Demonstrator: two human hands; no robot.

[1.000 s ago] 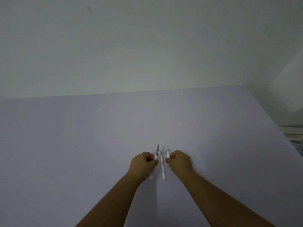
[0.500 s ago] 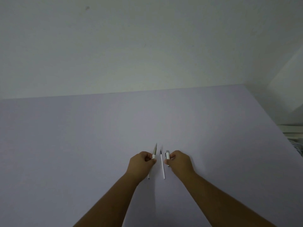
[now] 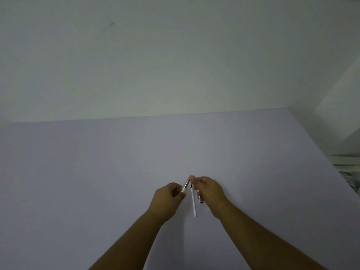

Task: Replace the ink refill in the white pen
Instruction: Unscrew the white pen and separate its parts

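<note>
Hands meet low over our lilac table [image 3: 97,172]. Our left hand [image 3: 168,199] is closed around the pen [image 3: 186,185], whose grey front end tilts up to the right. Our right hand [image 3: 209,191] pinches that tip with its fingertips [image 3: 192,178]. Between the hands a white refill [image 3: 193,201] lies on the table. We cannot tell what small piece sits under the right palm.

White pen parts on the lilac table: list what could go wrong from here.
1. The right hand pinches the tip of the slim grey-tipped pen piece held by the left hand; a small part there could slip out and be lost.
2. The thin white refill with a dark tip lies loose on the lilac table between the hands, so a wrist could knock it away.
</note>
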